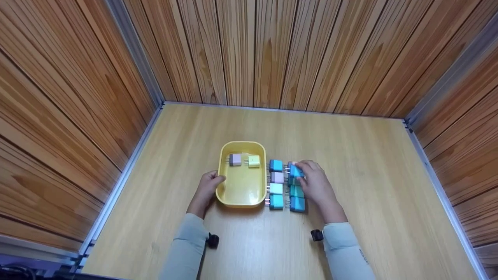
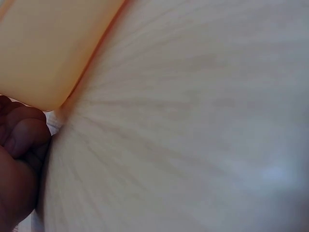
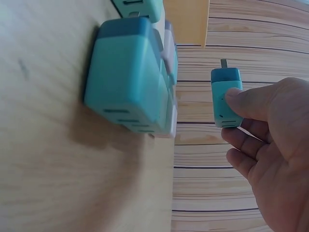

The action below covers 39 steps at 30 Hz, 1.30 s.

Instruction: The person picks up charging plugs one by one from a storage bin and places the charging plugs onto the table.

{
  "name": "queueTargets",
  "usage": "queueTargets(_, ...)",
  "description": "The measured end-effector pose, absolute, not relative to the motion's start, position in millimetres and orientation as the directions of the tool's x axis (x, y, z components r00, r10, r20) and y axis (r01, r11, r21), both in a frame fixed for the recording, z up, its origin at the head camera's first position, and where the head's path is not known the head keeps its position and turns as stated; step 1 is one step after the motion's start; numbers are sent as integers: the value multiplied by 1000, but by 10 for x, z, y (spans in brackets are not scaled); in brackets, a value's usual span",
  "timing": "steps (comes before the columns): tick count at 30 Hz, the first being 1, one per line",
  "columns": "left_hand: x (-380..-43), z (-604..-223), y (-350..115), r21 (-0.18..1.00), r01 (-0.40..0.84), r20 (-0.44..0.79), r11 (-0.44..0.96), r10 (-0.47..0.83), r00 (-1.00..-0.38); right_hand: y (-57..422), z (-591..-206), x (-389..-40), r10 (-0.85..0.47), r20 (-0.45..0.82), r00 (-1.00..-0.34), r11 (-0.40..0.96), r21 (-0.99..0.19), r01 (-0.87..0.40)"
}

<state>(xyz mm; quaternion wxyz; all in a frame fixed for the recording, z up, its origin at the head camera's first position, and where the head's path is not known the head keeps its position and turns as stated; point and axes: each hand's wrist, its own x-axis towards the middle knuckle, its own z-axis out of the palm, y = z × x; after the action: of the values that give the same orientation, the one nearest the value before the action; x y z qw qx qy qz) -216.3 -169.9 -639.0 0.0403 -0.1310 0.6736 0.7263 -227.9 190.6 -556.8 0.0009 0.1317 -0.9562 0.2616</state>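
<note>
A yellow plastic bin stands on the table, and my left hand grips its left rim with the thumb over the edge. Inside lie a lilac plug charger and a yellow plug charger. My right hand pinches a blue-and-turquoise plug charger between thumb and fingers. In the right wrist view it is raised clear of the table, prongs upward. Beneath and beside that hand, more chargers form two columns right of the bin, among them a blue one; the hand partly covers the right column.
The left column of chargers holds a blue one, a lilac one, a pale green one and a turquoise one. Wood-panelled walls with metal edging enclose the table at the back and both sides.
</note>
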Motion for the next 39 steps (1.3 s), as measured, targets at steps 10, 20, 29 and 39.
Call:
queueTargets(10, -2161, -6372, -1700, 965, -251, -259, -71, -126, -958, 2030, -5594, -2280, -234, 42, -971, 823, -523, -221)
queueTargets(20, -2167, -6377, -1711, 961, -264, -271, -81, -108, -956, 2163, -5708, -2281, -207, 15, -978, 807, -563, -180)
queueTargets(29, -2161, -6373, -1698, 959, -269, -277, -85, -107, -955, 2305, -5784, -2272, -212, 68, -975, 811, -544, -215)
queueTargets(39, -2165, -6372, -1711, 962, -260, -268, -86, -100, -958, 2398, -5843, -2255, -200, 30, -979, 815, -550, -183)
